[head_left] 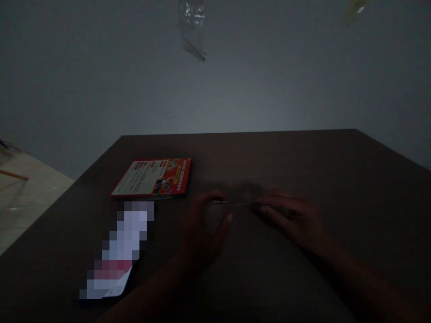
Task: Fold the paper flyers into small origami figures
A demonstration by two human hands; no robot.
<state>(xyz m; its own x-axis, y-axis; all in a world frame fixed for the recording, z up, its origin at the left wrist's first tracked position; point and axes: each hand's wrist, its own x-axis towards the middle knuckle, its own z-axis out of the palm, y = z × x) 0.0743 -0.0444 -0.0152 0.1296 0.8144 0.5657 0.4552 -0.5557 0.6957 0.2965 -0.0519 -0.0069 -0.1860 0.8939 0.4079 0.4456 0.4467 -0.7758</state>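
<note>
A bright flat thing [124,244] lay left of the left hand [206,229], blurred into squares. That hand's thumb and finger stood apart; the right hand [294,215] pinched a thin thing [235,203] between the hands. Soft, steady fingers seemed best for it. In the dark, I couldn't tell what it was. Beyond the left hand lay a red book [153,178]; farther, a clear bag [193,29] was cut off.

Left hand [204,229] curved, thumb [225,226] spread, right hand [298,215] pinching — both forearms [360,271] angled inward
</note>
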